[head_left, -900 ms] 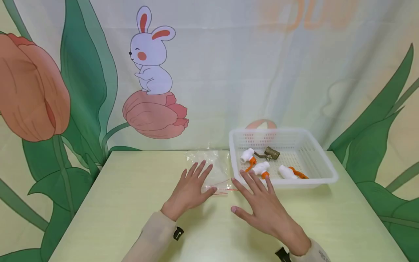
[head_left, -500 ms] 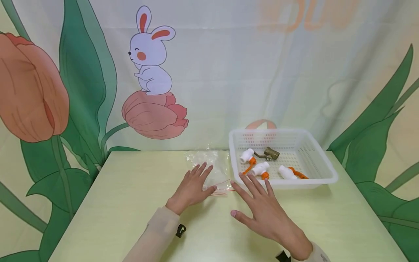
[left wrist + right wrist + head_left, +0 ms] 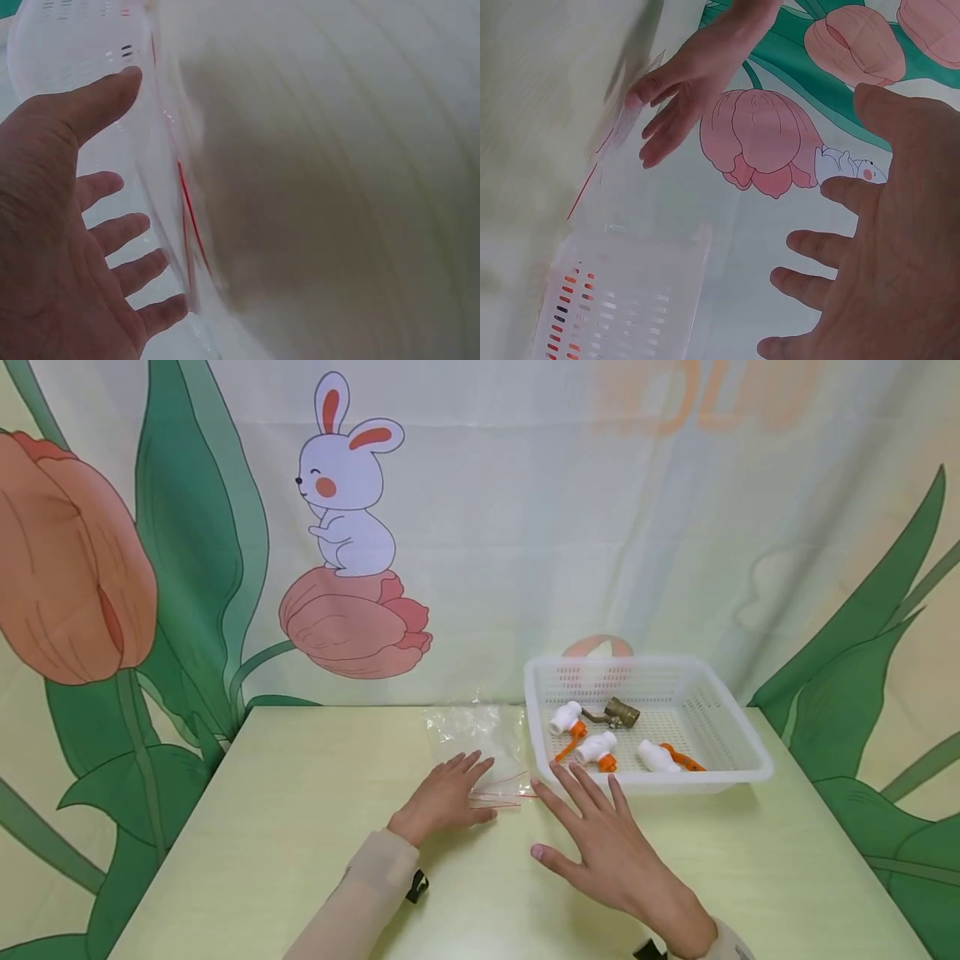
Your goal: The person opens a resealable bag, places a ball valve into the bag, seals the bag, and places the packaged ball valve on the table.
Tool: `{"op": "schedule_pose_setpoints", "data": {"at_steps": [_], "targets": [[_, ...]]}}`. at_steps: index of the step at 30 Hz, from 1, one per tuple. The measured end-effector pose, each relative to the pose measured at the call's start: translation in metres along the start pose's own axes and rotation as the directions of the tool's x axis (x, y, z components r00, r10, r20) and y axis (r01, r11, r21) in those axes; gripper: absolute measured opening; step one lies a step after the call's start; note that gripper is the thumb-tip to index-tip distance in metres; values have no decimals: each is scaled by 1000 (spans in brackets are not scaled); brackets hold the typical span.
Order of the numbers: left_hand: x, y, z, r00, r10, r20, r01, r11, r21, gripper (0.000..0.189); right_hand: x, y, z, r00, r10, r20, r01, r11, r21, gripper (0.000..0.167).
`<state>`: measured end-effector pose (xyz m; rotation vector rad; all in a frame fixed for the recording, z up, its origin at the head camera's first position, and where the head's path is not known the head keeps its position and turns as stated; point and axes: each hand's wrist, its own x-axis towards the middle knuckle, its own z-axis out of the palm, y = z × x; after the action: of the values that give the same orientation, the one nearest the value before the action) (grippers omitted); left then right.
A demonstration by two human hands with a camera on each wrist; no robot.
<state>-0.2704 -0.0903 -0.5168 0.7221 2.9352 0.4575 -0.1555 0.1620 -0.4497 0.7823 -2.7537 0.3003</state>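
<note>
Clear zip bags (image 3: 480, 727) with red seal lines lie flat at the back middle of the table. My left hand (image 3: 447, 795) is over their near left part, fingers loosely bent and pointing down, thumb beside the red lines (image 3: 191, 214). Nothing is gripped in it. With fingers spread, my right hand (image 3: 611, 852) hovers in front of a white plastic basket (image 3: 693, 775), its fingertips overlapping the near rim in the head view; it holds nothing. Inside the basket lie several ball valves: white ones (image 3: 597, 747) with orange handles and a brass one (image 3: 624, 713).
The pale green-yellow table (image 3: 300, 793) ends at a hanging cloth (image 3: 480, 543) printed with a rabbit and tulips. Black straps (image 3: 417, 887) show at both wrists, beneath beige sleeves (image 3: 367, 885).
My left hand has drawn back slightly toward me and lowered over the bags, its fingers bending more. The right hand has barely moved. Bags, basket and valves stay in place.
</note>
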Motion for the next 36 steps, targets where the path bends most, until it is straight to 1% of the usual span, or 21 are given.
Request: {"op": "schedule_pose_setpoints", "data": {"at_steps": [4,8,14,18,20,25,27,31,34,36], "targets": [[-2,-1,1,1000,20,11,-20,1000,-4,73,-1,0,2,1000,-1,-5,1,1000,2,72],[-3,-2,3,999,42,-2,-42,999,12,62,-1,0,2,1000,1,1,-1,1000,7,73],[0,-5,8,995,72,-68,-72,997,2,38,-2,0,3,1000,1,6,-2,1000,18,73],[1,-6,9,986,114,-121,-113,993,19,20,-2,0,3,1000,3,8,-3,1000,19,73],[2,-5,7,982,129,-139,-127,992,22,14,-2,0,3,1000,4,10,-4,1000,21,72],[2,-4,2,970,146,-194,-141,989,44,11,-2,1,2,1000,11,16,-12,1000,26,72],[1,-3,-1,964,149,-218,-140,988,57,17,-2,2,1,1000,13,15,-13,1000,24,72],[1,-2,-8,948,159,-276,-143,987,77,32,-1,4,-3,1000,18,18,-19,999,36,72],[0,0,-15,931,174,-322,-150,984,96,33,2,4,-7,1000,18,17,-19,998,54,72],[-2,2,-20,924,183,-335,-156,982,109,29,5,5,-10,1000,13,10,-14,998,59,72]]}}
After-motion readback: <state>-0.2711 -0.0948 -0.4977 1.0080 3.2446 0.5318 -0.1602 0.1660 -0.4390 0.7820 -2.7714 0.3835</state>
